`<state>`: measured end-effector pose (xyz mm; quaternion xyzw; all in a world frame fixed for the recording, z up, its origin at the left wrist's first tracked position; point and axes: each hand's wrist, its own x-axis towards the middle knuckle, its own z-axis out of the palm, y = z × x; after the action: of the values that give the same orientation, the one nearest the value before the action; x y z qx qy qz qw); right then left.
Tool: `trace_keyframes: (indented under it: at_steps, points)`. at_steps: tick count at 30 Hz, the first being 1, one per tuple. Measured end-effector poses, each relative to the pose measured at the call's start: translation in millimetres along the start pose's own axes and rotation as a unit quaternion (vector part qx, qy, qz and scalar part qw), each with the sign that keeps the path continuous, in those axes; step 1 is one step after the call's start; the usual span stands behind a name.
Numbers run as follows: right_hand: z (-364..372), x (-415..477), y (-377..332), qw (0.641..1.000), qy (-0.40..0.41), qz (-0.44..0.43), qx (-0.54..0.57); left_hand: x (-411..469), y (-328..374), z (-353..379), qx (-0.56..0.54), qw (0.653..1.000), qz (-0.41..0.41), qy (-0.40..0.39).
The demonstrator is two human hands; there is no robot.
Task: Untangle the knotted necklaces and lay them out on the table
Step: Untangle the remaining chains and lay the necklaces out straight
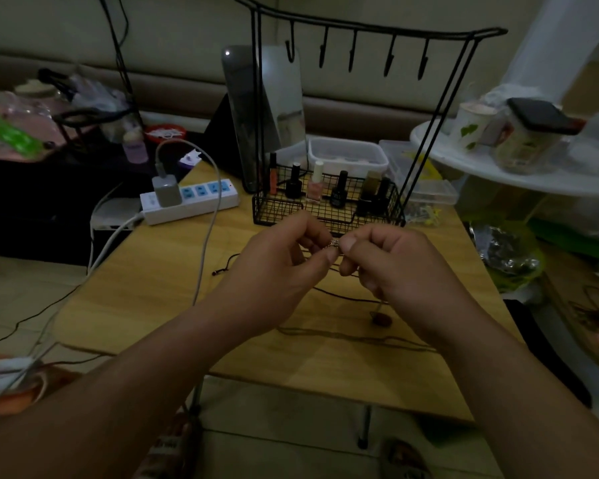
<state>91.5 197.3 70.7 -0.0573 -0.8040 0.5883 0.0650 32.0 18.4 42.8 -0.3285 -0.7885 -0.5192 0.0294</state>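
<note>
**Dim, murky wide-angle view**

Underexposed throughout, with a grey-green cast and muddy colours. Brightest toward the upper right, on the white shelf [498, 179] and the pale wall above it; darkest at the left, near-black beside the desk [173, 299]. Only faint, soft shadow under the left hand [274, 271] and right hand [395, 267]. One pinpoint of glare at the top of the mirror [274, 98]. Strong bending at the edges, plain in the bowed top bar of the wire rack [370, 27]. Smeared at the margins, sharper mid-frame; necklace [334, 243] too dim to resolve
</note>
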Motion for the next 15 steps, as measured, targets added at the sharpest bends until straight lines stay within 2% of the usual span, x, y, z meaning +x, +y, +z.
trace_keyframes:
  at_steps: [9,15]
  points:
    - [3,1,-5,0.999,-0.015,0.025,0.032,7,0,-7,-0.095,0.993,-0.066,-0.008]
    - [-1,-8,-4,1.000,0.001,-0.018,0.003,7,4,-5,-0.086,0.992,-0.087,-0.017]
